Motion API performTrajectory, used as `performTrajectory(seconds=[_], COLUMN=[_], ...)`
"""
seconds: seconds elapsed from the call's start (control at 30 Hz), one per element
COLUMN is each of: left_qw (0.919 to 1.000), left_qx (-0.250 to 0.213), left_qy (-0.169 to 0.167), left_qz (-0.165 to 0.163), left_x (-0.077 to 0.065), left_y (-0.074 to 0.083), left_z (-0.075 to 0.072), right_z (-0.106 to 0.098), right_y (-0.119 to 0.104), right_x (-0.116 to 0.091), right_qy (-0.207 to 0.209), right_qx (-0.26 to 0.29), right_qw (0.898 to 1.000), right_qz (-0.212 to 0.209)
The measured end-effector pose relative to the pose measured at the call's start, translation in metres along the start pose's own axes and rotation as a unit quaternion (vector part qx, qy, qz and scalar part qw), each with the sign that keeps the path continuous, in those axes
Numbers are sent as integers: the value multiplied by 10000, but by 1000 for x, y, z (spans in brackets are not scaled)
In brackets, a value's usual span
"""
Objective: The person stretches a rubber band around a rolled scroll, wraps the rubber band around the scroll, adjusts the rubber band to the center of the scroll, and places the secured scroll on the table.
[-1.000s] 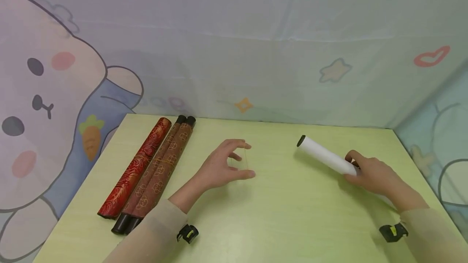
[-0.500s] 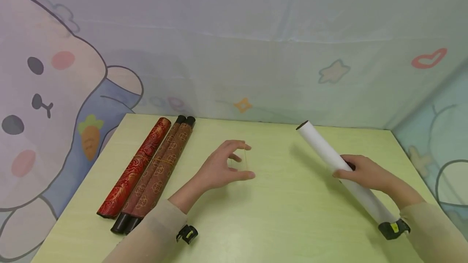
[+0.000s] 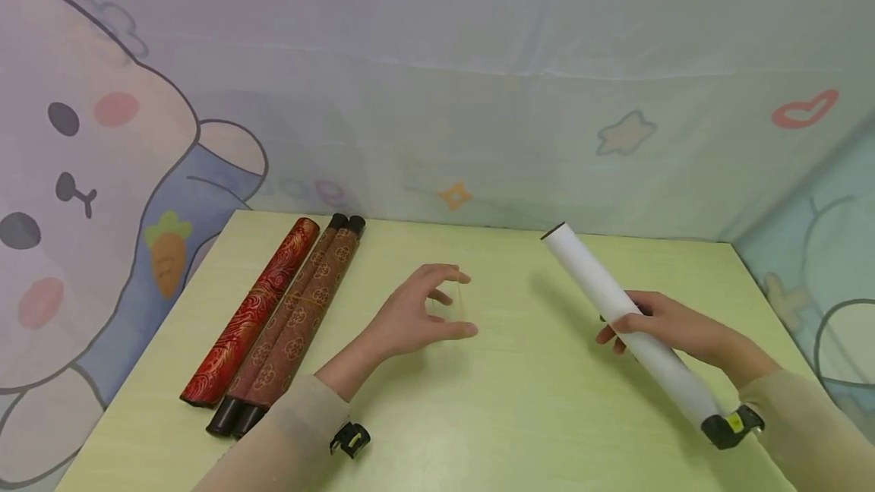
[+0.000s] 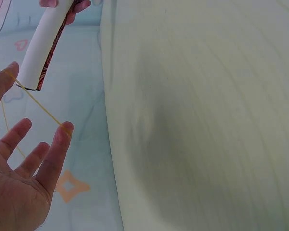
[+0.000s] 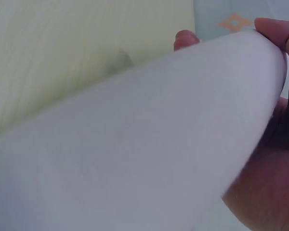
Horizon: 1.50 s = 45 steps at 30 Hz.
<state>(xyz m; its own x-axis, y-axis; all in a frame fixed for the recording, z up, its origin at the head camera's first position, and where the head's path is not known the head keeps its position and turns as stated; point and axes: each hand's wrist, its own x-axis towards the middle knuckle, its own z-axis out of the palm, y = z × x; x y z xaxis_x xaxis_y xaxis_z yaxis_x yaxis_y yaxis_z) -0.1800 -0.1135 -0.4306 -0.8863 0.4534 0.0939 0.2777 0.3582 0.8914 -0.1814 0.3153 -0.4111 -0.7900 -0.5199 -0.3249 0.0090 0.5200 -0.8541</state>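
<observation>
My right hand (image 3: 659, 319) grips a white roll (image 3: 595, 275) near its middle, thumb over the top and fingers beneath. The roll slants above the table, its upper end toward the back wall. In the left wrist view a red patterned edge (image 4: 51, 54) runs along the white roll. My left hand (image 3: 413, 310) hovers over the table with its thumb and fingers spread. A thin yellow rubber band (image 4: 41, 104) is stretched between its thumb and fingers. In the right wrist view the white roll (image 5: 149, 125) fills much of the frame and hides part of the right hand.
A red and gold patterned roll (image 3: 253, 310) lies at the table's left. Beside it are two brown patterned rolls (image 3: 297, 317) with black ends and a yellow band around them. The pale table (image 3: 506, 416) ends at a printed cloth backdrop (image 3: 437, 97).
My right hand has lifted the white roll, turned it more steeply and shifted it slightly left. Its fingers now reach round underneath. The left hand has stayed almost still.
</observation>
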Motion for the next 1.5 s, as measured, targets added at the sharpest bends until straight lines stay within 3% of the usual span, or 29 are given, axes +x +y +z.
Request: performTrajectory(seconds=[0.23,0.63,1.13,1.5], left_qw=[10000,9999,9998,9993], left_qx=[40,81,167,365], left_qy=[-31,-99,-82,-7], left_qz=[-11,-49,-19,-35], left_x=[1,1,1,7], left_y=[1,1,4,5], left_z=[1,4,3,-1], right_z=[6,17,13,18], right_y=[0,-3,-12,-26], right_x=[7,22,27,32], right_qy=[-322,-478,-934,-1042], right_qx=[611,721,280,-197], right_qw=[9976,9962,9946,9939], right_qz=[-59,-112,360,307])
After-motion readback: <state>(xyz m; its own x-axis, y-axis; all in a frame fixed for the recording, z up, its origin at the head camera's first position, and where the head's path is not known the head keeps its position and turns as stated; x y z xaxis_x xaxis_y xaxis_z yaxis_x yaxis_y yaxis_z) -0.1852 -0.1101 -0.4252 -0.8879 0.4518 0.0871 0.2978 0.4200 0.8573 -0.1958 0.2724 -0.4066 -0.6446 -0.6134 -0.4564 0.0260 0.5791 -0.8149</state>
